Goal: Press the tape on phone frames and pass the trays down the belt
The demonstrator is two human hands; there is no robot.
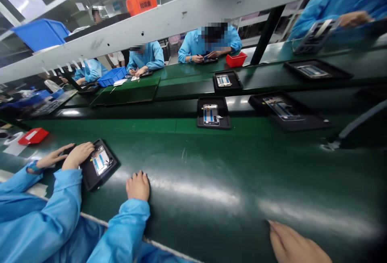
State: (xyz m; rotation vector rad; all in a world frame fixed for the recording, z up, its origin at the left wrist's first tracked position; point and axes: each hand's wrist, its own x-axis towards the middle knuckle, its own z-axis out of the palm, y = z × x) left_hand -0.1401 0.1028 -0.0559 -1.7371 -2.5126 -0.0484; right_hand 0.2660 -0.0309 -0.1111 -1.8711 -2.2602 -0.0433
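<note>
My left hand [138, 186] rests on the green conveyor belt [208, 162], fingers loosely together, holding nothing. At the bottom edge, my right hand [294, 243] lies on the belt, blurred and partly cut off, touching nothing else. Between and above them sits a black tray [214, 127] holding a phone frame [211, 114] with blue strips. To my left, a co-worker's hands [68, 156] rest on another black tray [94, 181], around a similar phone frame [100, 160]. That person's wrist wears a blue band.
Several more black trays with phone frames, such as one [288, 111], lie along the belt. A grey beam [157, 25] crosses overhead. Co-workers in blue gowns [210, 44] sit beyond it, near a red bin [236, 59] and a blue bin [111, 76]. A red tray [33, 136] lies left.
</note>
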